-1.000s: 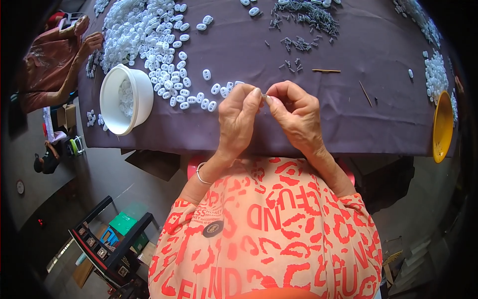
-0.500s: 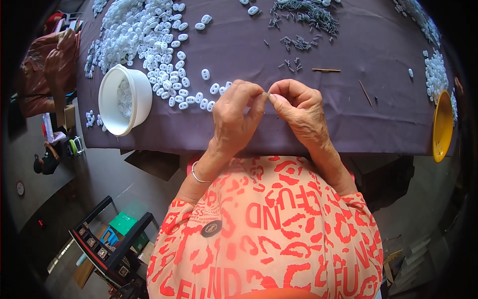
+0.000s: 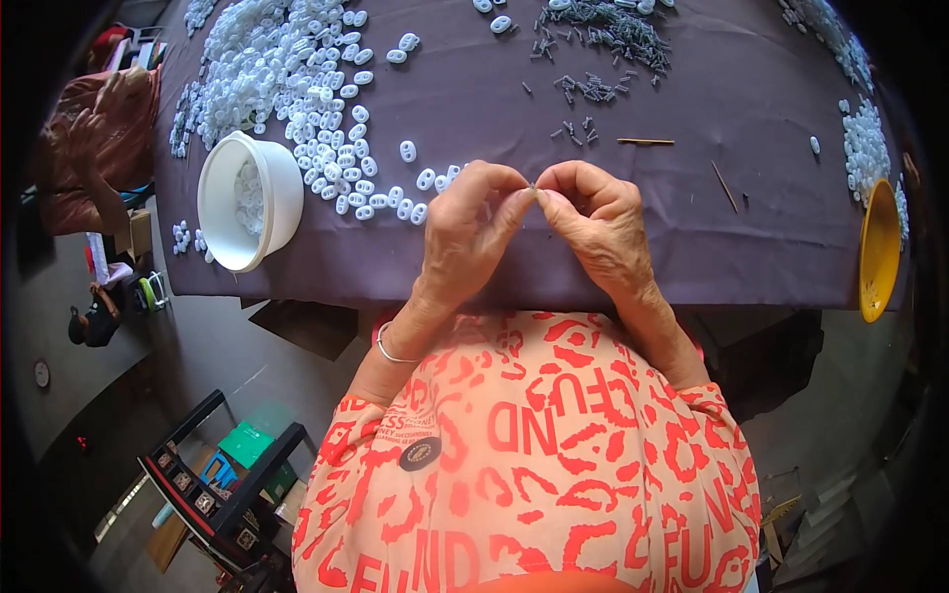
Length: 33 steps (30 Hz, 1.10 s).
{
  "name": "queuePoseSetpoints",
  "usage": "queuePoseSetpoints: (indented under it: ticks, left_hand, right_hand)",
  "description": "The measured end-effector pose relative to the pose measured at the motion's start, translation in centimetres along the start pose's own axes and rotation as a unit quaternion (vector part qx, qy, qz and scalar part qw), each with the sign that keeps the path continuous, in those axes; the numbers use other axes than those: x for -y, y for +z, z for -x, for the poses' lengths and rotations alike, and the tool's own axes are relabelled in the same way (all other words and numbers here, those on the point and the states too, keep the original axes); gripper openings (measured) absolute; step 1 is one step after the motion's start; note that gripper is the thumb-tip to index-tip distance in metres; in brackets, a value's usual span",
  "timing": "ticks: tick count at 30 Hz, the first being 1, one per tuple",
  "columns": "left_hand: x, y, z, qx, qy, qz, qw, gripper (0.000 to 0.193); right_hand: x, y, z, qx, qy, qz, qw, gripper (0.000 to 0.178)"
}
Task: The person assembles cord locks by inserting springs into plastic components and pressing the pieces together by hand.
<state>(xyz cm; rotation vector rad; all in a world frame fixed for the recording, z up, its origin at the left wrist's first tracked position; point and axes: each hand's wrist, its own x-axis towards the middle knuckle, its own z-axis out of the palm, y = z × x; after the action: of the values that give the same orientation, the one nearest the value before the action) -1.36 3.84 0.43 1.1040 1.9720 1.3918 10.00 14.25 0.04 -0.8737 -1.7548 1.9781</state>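
Over the near part of the table, my left hand (image 3: 469,212) and my right hand (image 3: 598,217) meet fingertip to fingertip. Each is pinched closed, thumb against forefinger. A tiny greyish piece (image 3: 534,186) shows between the tips; its kind is too small to make out. Just left of my left hand lies a line of small white oval plastic pieces with two holes (image 3: 395,196), running up to a large heap of them (image 3: 267,69). Beyond my right hand are loose small grey pins (image 3: 590,89) and a denser pile of them (image 3: 628,38).
A white round tub (image 3: 287,193) holding whitish pieces stands at left. A brass-coloured rod (image 3: 646,141) and a thin brown stick (image 3: 725,186) lie right of centre. A yellow dish (image 3: 878,252) sits at the right edge by more white pieces (image 3: 865,143). Another person (image 3: 94,148) sits at far left.
My hands stay pinched together and have shifted only slightly. A bit more of the tiny piece shows between the fingertips. The other person's hands at far left have moved.
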Motion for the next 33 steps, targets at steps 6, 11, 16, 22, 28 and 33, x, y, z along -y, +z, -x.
queuePoseSetpoints:
  ticks: [6, 11, 16, 22, 28, 33]
  left_hand:
    - [-0.3, 0.6, 0.1, -0.007, -0.007, -0.008, 1.0, 0.015]
    - [-0.2, 0.3, -0.3, 0.035, -0.18, 0.221, 0.958, 0.018]
    - [-0.4, 0.0, 0.2, 0.023, -0.119, 0.185, 0.975, 0.014]
    - [0.6, 0.2, 0.0, -0.006, -0.004, 0.062, 0.998, 0.013]
    - [-0.8, -0.7, -0.3, 0.011, -0.252, 0.284, 0.925, 0.02]
    - [0.5, -0.6, -0.2, 0.064, -0.259, 0.346, 0.9, 0.02]
  right_hand:
    - [-0.5, 0.6, 0.0, -0.042, -0.143, 0.107, 0.983, 0.003]
    - [-0.8, 0.7, -0.1, -0.081, -0.26, 0.192, 0.943, 0.007]
    - [-0.5, 0.6, 0.1, -0.043, -0.162, 0.124, 0.978, 0.003]
    - [0.6, -0.1, 0.0, 0.001, 0.067, -0.032, 0.997, 0.004]
    - [-0.4, 0.5, 0.0, -0.077, -0.184, 0.147, 0.969, 0.003]
    - [-1.0, 0.9, -0.2, -0.093, -0.3, 0.204, 0.927, 0.005]
